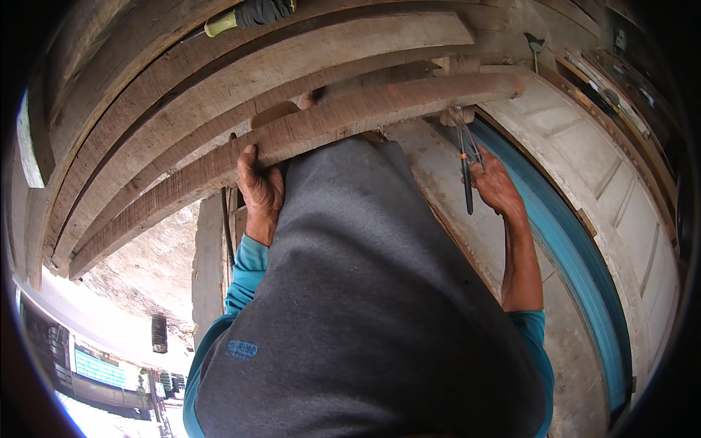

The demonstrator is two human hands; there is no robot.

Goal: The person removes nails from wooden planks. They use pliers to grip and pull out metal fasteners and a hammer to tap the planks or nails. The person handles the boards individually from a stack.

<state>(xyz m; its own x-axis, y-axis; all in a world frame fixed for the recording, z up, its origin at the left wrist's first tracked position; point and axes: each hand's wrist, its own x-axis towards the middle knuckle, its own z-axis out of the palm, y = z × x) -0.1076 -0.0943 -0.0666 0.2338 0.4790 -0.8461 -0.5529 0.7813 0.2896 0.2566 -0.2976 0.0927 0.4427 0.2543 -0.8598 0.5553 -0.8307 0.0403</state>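
A long brown wooden beam (343,117) lies across in front of me, running from the lower left to the upper right. My left hand (261,191) is closed on its near edge, thumb up against the wood. In my right hand (496,184) is a pair of pincers (466,164) with a dark handle and an orange band. Its jaws reach up to a small wooden block (457,117) just below the beam's right end. Whether the jaws grip anything there is too small to tell.
Several more long planks (350,45) lie beyond the beam. A yellow-and-black handled tool (220,23) rests at the top. To the right are a blue board (558,237) and a pale panelled door (621,186). Part of a foot (307,101) shows between the planks.
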